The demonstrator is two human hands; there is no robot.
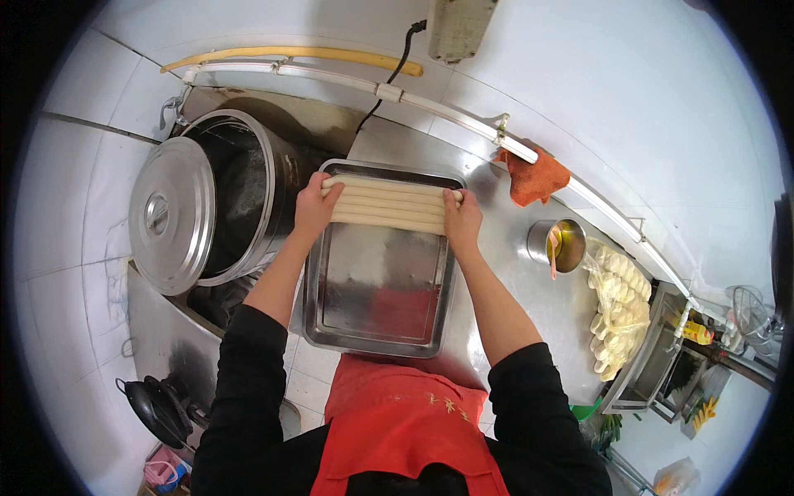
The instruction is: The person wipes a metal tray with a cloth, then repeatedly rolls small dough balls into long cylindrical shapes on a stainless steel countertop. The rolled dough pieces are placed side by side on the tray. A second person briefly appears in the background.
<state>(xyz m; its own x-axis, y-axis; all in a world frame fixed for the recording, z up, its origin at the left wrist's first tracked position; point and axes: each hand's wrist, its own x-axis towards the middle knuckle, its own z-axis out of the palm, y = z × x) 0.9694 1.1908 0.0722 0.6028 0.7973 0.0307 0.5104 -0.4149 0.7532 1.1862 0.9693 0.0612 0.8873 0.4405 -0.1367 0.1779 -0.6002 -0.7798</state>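
Note:
Several long, pale dough ropes (388, 212) lie side by side across the far end of a rectangular metal tray (374, 266). At the left end of the farthest rope (391, 183), my left hand (316, 206) pinches the dough between thumb and fingers. My right hand (463, 217) holds the same rope's right end, which shows just past the thumb. The rope runs straight between both hands and lies close along its neighbour; whether it rests fully on the tray I cannot tell. Bare, shiny metal shows in the nearer part of the tray.
Left of the tray stands a large metal pot (273, 186), its lid (177, 214) leaning over the opening. On the steel worktop (508, 297) at right are a small metal pot (536, 242) of yellow liquid and bagged pale dough pieces (620, 310). An orange cloth (532, 177) hangs from a wall pipe (446, 115).

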